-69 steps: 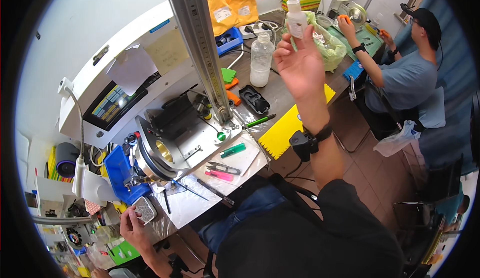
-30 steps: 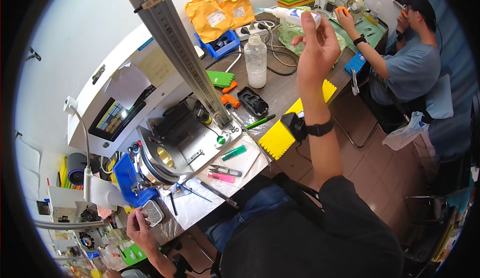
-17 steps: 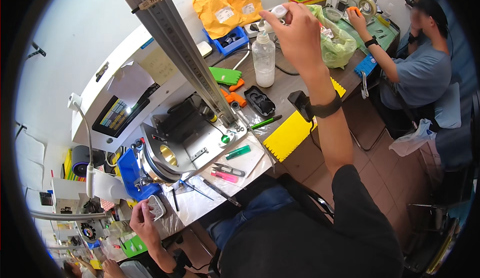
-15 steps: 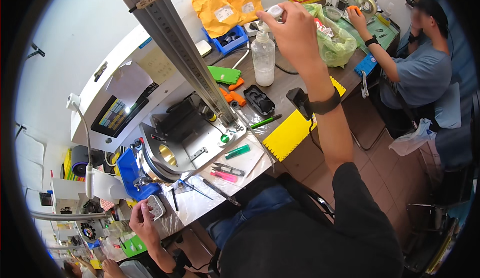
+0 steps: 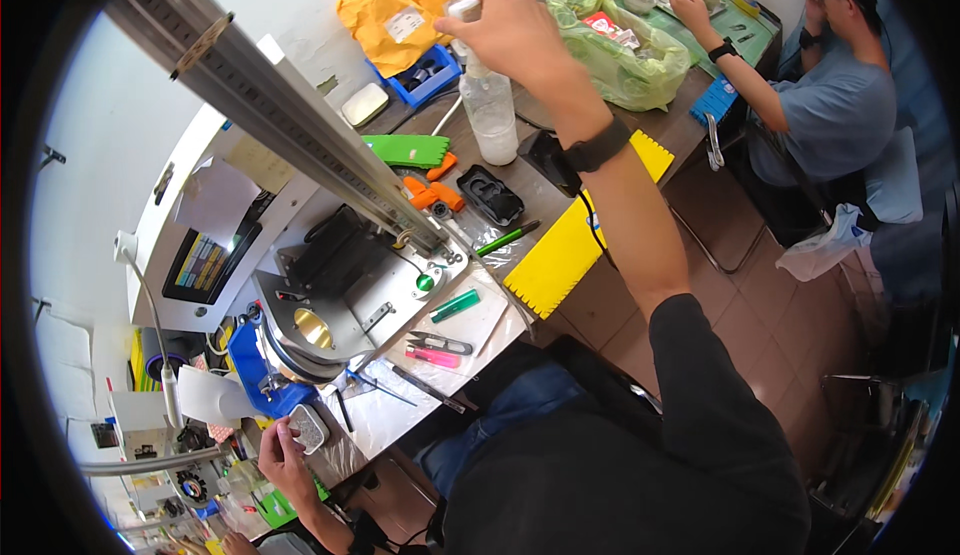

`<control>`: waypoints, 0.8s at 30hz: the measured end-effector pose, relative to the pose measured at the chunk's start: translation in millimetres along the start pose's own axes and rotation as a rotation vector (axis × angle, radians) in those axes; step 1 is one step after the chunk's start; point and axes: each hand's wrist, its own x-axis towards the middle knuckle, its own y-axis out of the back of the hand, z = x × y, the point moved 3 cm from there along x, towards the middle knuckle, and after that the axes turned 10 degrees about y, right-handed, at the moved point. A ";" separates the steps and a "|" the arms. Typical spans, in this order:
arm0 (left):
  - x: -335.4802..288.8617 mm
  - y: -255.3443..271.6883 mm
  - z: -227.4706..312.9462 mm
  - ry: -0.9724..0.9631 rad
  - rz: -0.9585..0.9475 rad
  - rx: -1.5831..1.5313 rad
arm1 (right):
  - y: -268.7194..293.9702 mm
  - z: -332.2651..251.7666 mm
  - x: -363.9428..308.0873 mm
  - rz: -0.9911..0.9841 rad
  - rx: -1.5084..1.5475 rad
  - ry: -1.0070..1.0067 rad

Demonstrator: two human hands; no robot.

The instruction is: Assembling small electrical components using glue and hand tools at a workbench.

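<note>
At the far side of the bench, my right hand (image 5: 515, 40) is closed round the white top (image 5: 463, 9) of a clear plastic bottle (image 5: 489, 115). The bottle leans slightly, with cloudy or clear liquid low inside; my fingers partly hide its neck. At the lower left, my left hand (image 5: 284, 460) is held with thumb and fingertips together, beside a small clear box of tiny grey pieces (image 5: 309, 428). Anything between those fingertips is too small to make out. A metal machine fixture with a brass-coloured ring (image 5: 313, 328) stands between my hands.
A tall metal column (image 5: 270, 105) rises from the machine. Green snips (image 5: 456, 305), pink-handled snips (image 5: 434, 356) and tweezers lie at the front. Beyond are a black tray (image 5: 489, 195), yellow board (image 5: 570, 255), blue bin (image 5: 425, 75) and green bag (image 5: 620, 50). A co-worker (image 5: 840, 95) sits right.
My right hand and the bottle's white top appear further left in the picture, and the bottle now leans. The whole view has shifted a little. My left hand stays beside the small box.
</note>
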 end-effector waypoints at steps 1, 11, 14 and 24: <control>0.6 0.4 -1.2 0.000 0.000 -0.005 | -3.1 2.2 -0.1 -0.032 0.026 -0.009; 13.8 0.1 -20.1 0.036 0.029 0.159 | -12.6 14.6 -16.4 -0.207 -0.018 -0.019; 17.1 0.9 -27.8 0.052 0.019 0.147 | -6.2 8.4 -34.6 0.360 -0.051 0.091; 5.9 6.2 -36.4 0.114 0.036 0.133 | -139.8 -32.5 -27.2 -0.459 0.778 -0.332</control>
